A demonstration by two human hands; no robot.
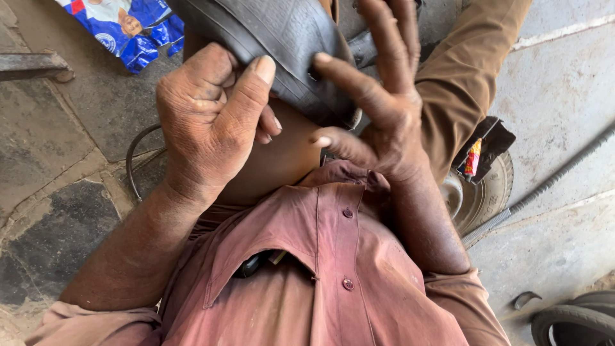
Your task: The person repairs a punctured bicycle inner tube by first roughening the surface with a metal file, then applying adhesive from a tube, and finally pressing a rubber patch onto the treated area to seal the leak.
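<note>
One black rubber inner tube, two hands. Tube lies across the knee: left hand curled, thumb pressing its near edge; right hand fingers spread apart, fingertips resting on it. One small wheel beside the leg.

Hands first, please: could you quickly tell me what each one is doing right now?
Left hand: closed, thumb pinching the black rubber inner tube.
Right hand: open, fingers spread, fingertips on the tube.
</note>
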